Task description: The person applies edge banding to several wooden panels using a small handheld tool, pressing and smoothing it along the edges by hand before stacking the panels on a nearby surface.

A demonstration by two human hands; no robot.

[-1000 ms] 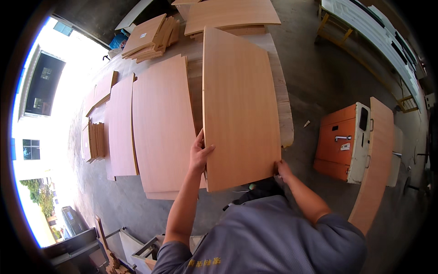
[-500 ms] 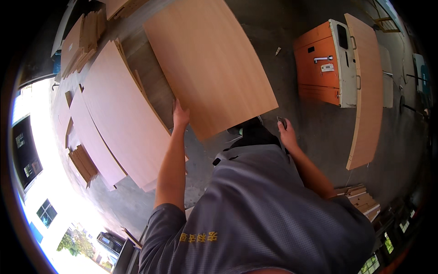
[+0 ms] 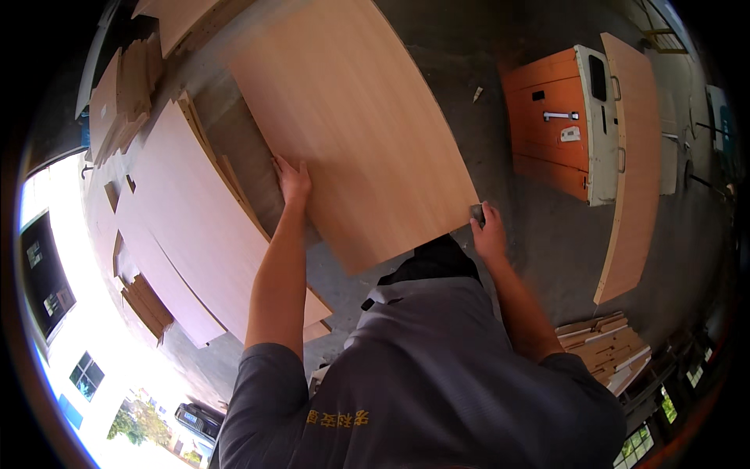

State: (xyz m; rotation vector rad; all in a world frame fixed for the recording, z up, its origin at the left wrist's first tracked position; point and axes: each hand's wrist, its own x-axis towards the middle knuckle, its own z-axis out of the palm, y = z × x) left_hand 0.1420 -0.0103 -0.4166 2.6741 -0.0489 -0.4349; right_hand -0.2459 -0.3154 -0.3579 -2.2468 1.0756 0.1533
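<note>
On the far left, a pile of small boards sits with uneven edges. Next come big pale boards, flat and smooth. The left hand is on the long left side of a big tan board, thumb on top and fingers by the edge, so it seems to pinch it; how tight, I cannot tell. The big tan board is in the middle, its short end near the person's legs. It is flat, with soft wood lines. By its near right corner, the right hand has its fingers curled round a small dark thing, maybe touching the wood. To do this well, the left hand should hold firm, and the right should go gently, because a corner can chip. Further right is a boxy orange and white box. Lower down are wood scraps, thin and jumbled. Last, a long board has a straight, pale face.
</note>
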